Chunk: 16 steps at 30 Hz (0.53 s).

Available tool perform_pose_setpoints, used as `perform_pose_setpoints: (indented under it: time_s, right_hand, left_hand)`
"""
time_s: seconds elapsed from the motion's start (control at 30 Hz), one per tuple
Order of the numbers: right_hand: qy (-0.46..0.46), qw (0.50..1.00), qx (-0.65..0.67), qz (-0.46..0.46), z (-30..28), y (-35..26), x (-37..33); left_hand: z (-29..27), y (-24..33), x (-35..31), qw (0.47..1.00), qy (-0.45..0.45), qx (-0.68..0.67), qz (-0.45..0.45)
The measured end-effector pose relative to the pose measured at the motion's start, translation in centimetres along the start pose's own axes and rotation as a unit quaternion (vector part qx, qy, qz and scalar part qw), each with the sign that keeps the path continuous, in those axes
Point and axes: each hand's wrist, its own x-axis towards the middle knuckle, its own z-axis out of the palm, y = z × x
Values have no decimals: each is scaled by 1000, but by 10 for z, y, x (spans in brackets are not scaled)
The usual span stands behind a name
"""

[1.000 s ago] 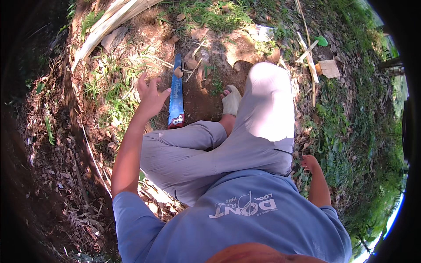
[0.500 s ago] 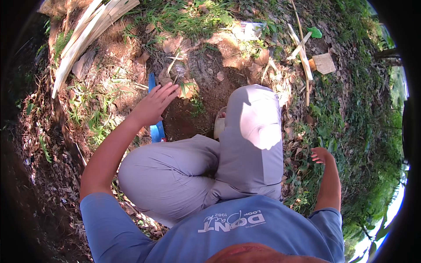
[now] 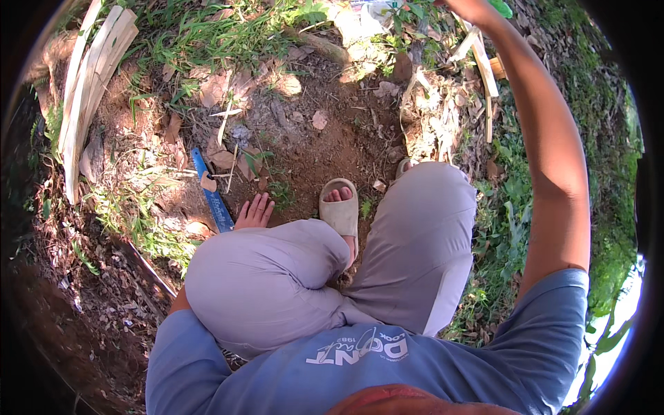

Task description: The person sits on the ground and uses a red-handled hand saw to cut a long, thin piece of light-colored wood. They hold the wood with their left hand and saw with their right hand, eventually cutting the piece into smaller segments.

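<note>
I squat on bare soil in grey trousers, with a tan sandal (image 3: 340,213) between my knees. My left hand (image 3: 254,211) rests flat on the dirt just past my left knee, fingers spread and holding nothing. Right beside it on the left lies a long blue blade (image 3: 211,194), with a dry leaf on it. My right arm stretches far forward, and my right hand (image 3: 465,5) sits at the picture's top edge, mostly cut off. A small green thing (image 3: 501,7) shows next to it. Whether the hand holds anything is hidden.
Pale split wooden slats (image 3: 90,83) lie at the far left. Thin pale sticks (image 3: 481,62) and a brown block lie at the far right under my arm. Grass (image 3: 207,34) grows at the back and right, and dry leaves are scattered over the soil.
My left hand has dropped from over the blue blade to the soil beside my knee. My right arm has swung from low at my right side up and forward to the top edge.
</note>
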Motion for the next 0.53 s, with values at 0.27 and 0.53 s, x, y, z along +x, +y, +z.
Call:
perform_pose_setpoints:
  time_s: [0.27,0.53]
  right_hand:
    - [-297,949,-101,11,99,-54,-110]
    - [-212,924,55,312,-11,62,-353]
  left_hand:
    - [-20,-12,24,996,-93,5,16]
    - [-80,-17,118,782,-589,-179,-101]
